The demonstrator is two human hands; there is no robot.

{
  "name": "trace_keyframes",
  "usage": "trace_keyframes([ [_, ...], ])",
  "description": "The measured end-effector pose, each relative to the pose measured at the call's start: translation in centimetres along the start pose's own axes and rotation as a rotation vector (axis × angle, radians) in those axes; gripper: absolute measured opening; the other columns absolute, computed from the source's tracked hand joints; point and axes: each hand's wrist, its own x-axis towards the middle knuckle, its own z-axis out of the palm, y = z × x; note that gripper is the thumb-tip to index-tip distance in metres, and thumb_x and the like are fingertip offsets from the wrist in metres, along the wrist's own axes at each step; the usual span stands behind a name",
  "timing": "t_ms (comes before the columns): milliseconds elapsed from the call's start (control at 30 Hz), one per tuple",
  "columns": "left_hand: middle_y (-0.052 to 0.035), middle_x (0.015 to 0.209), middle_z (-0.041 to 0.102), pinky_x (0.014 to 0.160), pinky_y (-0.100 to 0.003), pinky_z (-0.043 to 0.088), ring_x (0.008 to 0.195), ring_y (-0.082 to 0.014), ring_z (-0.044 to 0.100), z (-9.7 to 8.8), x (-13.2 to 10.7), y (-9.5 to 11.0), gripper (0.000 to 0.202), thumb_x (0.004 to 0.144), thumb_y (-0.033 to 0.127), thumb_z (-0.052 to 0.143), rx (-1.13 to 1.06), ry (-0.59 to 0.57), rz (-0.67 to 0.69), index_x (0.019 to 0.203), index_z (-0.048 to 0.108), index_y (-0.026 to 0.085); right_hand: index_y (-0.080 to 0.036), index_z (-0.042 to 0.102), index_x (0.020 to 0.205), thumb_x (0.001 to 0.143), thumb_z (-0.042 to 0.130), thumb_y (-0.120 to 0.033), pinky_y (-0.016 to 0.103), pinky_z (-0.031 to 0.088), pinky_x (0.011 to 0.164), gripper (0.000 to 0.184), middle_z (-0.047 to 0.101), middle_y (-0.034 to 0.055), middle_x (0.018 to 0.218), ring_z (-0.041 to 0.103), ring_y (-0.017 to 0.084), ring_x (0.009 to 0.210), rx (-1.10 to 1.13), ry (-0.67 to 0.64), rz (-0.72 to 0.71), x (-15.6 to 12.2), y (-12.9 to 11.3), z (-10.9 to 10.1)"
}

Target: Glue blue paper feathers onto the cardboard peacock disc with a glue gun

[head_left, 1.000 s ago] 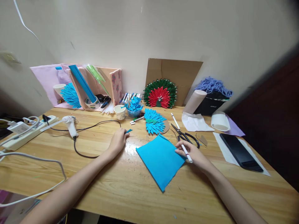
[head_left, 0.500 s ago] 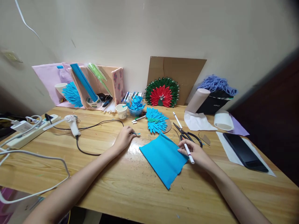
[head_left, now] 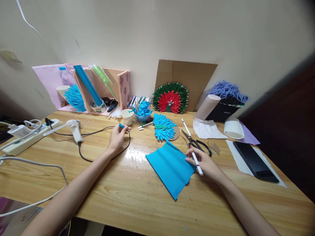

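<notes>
My left hand (head_left: 117, 136) is raised a little over the wooden table (head_left: 137, 193), fingers pinched on a small blue paper scrap (head_left: 121, 125), close to a white paper cup (head_left: 128, 116). My right hand (head_left: 203, 161) holds a white marker (head_left: 196, 162) and rests on the right edge of a blue paper sheet (head_left: 169, 167) lying on the table. Black scissors (head_left: 197, 143) lie just beyond that hand. A blue paper peacock fan (head_left: 163, 126) lies behind the sheet.
A glue gun (head_left: 75, 129) with a black cord (head_left: 98, 132) and a power strip (head_left: 29, 134) sit at left. At the back stand a red-green paper fan (head_left: 170, 97), cardboard (head_left: 187, 78), markers (head_left: 137, 101). A black phone (head_left: 254, 156), tape roll (head_left: 233, 127), yarn (head_left: 227, 90) at right.
My left hand picked the small blue scrap off the table and moved it back left toward the paper cup. The right hand stayed on the blue sheet, whose right edge has curled up.
</notes>
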Motion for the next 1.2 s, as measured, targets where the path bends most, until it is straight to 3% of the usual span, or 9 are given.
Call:
trace_keyframes([
  [67, -0.0084, 0.079, 0.067, 0.069, -0.029, 0.048, 0.073, -0.0165, 0.062, -0.5, -0.1, 0.3, 0.022, 0.073, 0.034, 0.057, -0.016, -0.024, -0.014, 0.079, 0.057, 0.013, -0.019, 0.055, 0.080, 0.066, 0.069, -0.041, 0.025, 0.041, 0.061, 0.030, 0.056, 0.0016, 0.077, 0.052, 0.016, 0.070, 0.005, -0.006, -0.008, 0.0, 0.0, 0.0],
  [267, -0.0066, 0.085, 0.067, 0.068, -0.028, 0.046, 0.077, -0.0188, 0.062, -1.1, -1.8, 1.0, 0.025, 0.065, 0.030, 0.066, 0.357, -0.612, 0.019, 0.085, 0.068, 0.016, -0.020, 0.055, 0.079, 0.066, 0.068, -0.045, 0.026, 0.042, 0.060, 0.031, 0.056, 0.0020, 0.076, 0.052, 0.016, 0.069, -0.016, 0.008, -0.018, -0.3, -0.4, 0.3],
  [367, -0.0053, 0.089, 0.064, 0.067, -0.027, 0.045, 0.076, -0.0179, 0.060, -0.8, -2.4, 1.1, 0.025, 0.061, 0.027, 0.070, 0.452, -0.702, 0.123, 0.084, 0.068, 0.019, -0.020, 0.055, 0.079, 0.065, 0.068, -0.047, 0.026, 0.042, 0.060, 0.033, 0.056, 0.0022, 0.076, 0.052, 0.017, 0.070, -0.020, 0.011, -0.012, -0.3, -0.5, 0.4],
  [467, -0.0047, 0.083, 0.062, 0.067, -0.026, 0.044, 0.074, -0.0165, 0.059, -0.4, -2.6, 0.9, 0.008, 0.068, 0.023, 0.063, 0.463, -0.664, 0.171, 0.074, 0.067, 0.019, -0.020, 0.056, 0.079, 0.065, 0.068, -0.048, 0.026, 0.041, 0.059, 0.033, 0.056, 0.0022, 0.075, 0.052, 0.017, 0.070, -0.034, 0.007, -0.010, -0.3, -0.7, 0.5],
  [633, -0.0040, 0.073, 0.064, 0.064, -0.025, 0.041, 0.069, -0.0155, 0.058, 0.0, -2.7, 0.4, 0.011, 0.074, 0.018, 0.055, 0.512, -0.659, 0.220, 0.070, 0.066, 0.018, -0.020, 0.055, 0.079, 0.068, 0.066, -0.045, 0.025, 0.040, 0.059, 0.029, 0.054, 0.0012, 0.074, 0.049, 0.016, 0.067, -0.058, -0.028, -0.017, -0.4, -0.9, 0.5],
  [767, -0.0031, 0.077, 0.066, 0.063, -0.026, 0.041, 0.070, -0.0163, 0.058, -0.5, -2.8, 0.6, 0.009, 0.074, 0.019, 0.054, 0.543, -0.662, 0.183, 0.075, 0.063, 0.019, -0.020, 0.055, 0.081, 0.071, 0.065, -0.042, 0.025, 0.039, 0.059, 0.026, 0.053, 0.0007, 0.074, 0.049, 0.015, 0.068, -0.047, -0.039, -0.027, -0.5, -0.8, 0.4],
  [900, -0.0044, 0.080, 0.067, 0.065, -0.026, 0.045, 0.074, -0.0164, 0.061, -1.3, -2.3, 1.1, 0.012, 0.077, 0.023, 0.050, 0.418, -0.666, 0.112, 0.081, 0.060, 0.018, -0.020, 0.055, 0.081, 0.070, 0.066, -0.039, 0.025, 0.039, 0.059, 0.024, 0.054, 0.0003, 0.074, 0.049, 0.015, 0.068, -0.021, -0.038, -0.041, -0.5, -0.7, 0.3],
  [1033, -0.0058, 0.078, 0.065, 0.066, -0.029, 0.048, 0.070, -0.0168, 0.062, -1.7, -0.3, 3.3, 0.019, 0.075, 0.032, 0.054, 0.244, -0.419, 0.120, 0.080, 0.061, 0.015, -0.019, 0.054, 0.080, 0.070, 0.066, -0.038, 0.024, 0.040, 0.059, 0.024, 0.054, 0.0004, 0.075, 0.050, 0.014, 0.067, -0.007, -0.065, -0.040, -0.5, -0.8, 0.4],
  [1200, -0.0037, 0.071, 0.065, 0.065, -0.027, 0.051, 0.065, -0.0145, 0.062, -0.9, 5.1, 10.1, 0.028, 0.068, 0.038, 0.065, 0.062, -0.108, 0.277, 0.082, 0.064, 0.014, -0.018, 0.052, 0.081, 0.072, 0.063, -0.038, 0.025, 0.041, 0.063, 0.024, 0.053, 0.0011, 0.076, 0.051, 0.015, 0.071, -0.029, -0.103, -0.034, -0.5, -0.8, 0.9],
])
